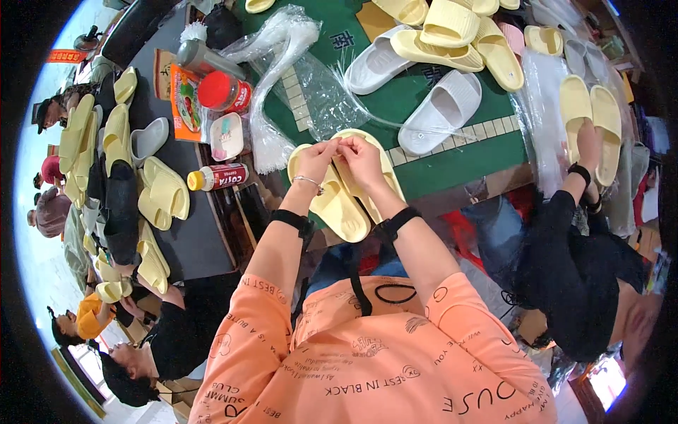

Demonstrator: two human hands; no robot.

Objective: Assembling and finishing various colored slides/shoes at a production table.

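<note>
A pair of pale yellow slide slippers (343,214) lies side by side in front of me at the table's near edge. Over their far ends, my left hand (316,160) and my right hand (361,160) meet with fingertips pinched together. Whatever sits between the fingers is too small to make out. Just beyond them is a crumpled clear plastic bag (328,95). To the left hangs a bundle of thin, whitish clear strands (272,134). Grey slippers (439,113) rest on the green table ahead to the right.
More yellow slippers (452,25) are heaped at the far side. Left stand a red-lidded jar (220,92), a small bottle (219,177), a white box (227,137) and a grey tumbler (205,56). A co-worker's hand (588,145) touches slippers at right; other people work at left.
</note>
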